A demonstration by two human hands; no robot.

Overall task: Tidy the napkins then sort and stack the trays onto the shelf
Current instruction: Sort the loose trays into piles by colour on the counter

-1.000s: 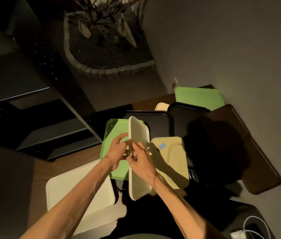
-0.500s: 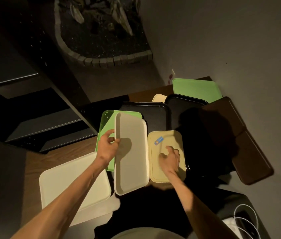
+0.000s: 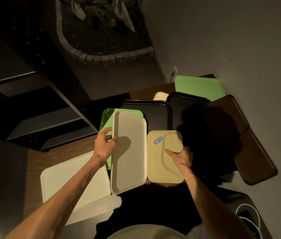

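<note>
Judging by its thin moulded rim, the grey tray (image 3: pixel 128 152) is taken as stiff, light and slick; it is pinched at its left edge by the left hand (image 3: pixel 104 146), beside the yellow tray (image 3: pixel 164 163), whose right rim is gripped by the right hand's (image 3: pixel 182 156) curled fingers.

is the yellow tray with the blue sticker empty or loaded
Empty. The yellow tray carries only its blue sticker; the right hand grips its right edge, thumb on top.
</note>
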